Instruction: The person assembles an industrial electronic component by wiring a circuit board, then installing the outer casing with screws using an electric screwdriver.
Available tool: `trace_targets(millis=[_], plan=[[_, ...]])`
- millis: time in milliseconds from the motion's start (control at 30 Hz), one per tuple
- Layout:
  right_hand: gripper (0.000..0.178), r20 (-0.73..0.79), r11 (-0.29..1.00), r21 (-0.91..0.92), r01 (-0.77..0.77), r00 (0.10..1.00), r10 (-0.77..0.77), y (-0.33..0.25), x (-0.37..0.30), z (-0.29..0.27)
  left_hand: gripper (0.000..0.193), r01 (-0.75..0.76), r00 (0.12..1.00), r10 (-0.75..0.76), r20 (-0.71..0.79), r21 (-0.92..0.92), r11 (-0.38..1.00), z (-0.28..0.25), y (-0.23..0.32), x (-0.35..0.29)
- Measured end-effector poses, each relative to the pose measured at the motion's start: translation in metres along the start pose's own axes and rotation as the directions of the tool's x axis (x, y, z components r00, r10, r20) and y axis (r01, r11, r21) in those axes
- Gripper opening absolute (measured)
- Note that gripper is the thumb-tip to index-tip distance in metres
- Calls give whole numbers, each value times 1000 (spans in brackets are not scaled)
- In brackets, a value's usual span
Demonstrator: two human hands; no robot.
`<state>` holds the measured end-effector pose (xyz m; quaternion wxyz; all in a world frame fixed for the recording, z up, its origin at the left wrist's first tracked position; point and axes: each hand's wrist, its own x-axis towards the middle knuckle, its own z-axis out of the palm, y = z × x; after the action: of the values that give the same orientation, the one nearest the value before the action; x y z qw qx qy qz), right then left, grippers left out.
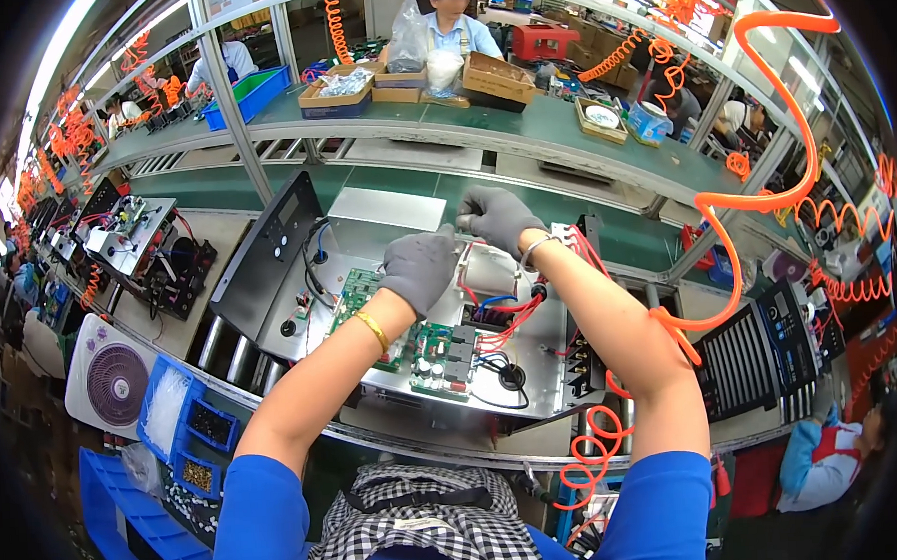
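An open metal chassis (293, 332) lies in front of me, its black front panel (267, 253) standing at the left. My left hand (420, 271), in a grey glove, is closed over the middle of the chassis, fingertips toward the far side. My right hand (501, 220), also gloved, pinches just beyond it, near the chassis's far edge. What either hand holds is hidden by the gloves. Below the right hand sits a pale grey rounded part (490, 275). Nearer me are a green circuit board (434, 359), red wires (516, 325) and a black cable (513, 377).
An orange coiled air hose (733, 268) hangs close to my right arm. Other units stand on the line, a silver-topped one (126, 239) left and a black one (762, 351) right. Blue bins (189, 416) and a fan (115, 385) are at lower left. A person (453, 35) works across the bench.
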<state>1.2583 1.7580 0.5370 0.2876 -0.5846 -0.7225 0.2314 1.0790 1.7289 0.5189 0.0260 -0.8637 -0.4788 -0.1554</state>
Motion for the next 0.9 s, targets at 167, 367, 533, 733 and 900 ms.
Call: trace_targets(millis=[167,367,533,733,900], plan=[[18,-26,999,-45,-24,999,23,-15,-3,-3,23,6,993,-14,118,74,997,21,2,17],[17,-92,995,-99,-32,996,23,-18,-2,-8,23,85,976,-105,190,108,990,33,2,31],[19,-57,987,161,-18,998,27,-11,-6,-20,22,88,982,-103,161,96,992,24,2,26],[20,-31,890,457,-3,999,19,-3,0,-3,23,90,979,-100,176,64,994,20,-2,22],[16,233,870,441,-221,964,127,-17,-5,-5,24,114,965,-132,226,93,989,15,-1,22]])
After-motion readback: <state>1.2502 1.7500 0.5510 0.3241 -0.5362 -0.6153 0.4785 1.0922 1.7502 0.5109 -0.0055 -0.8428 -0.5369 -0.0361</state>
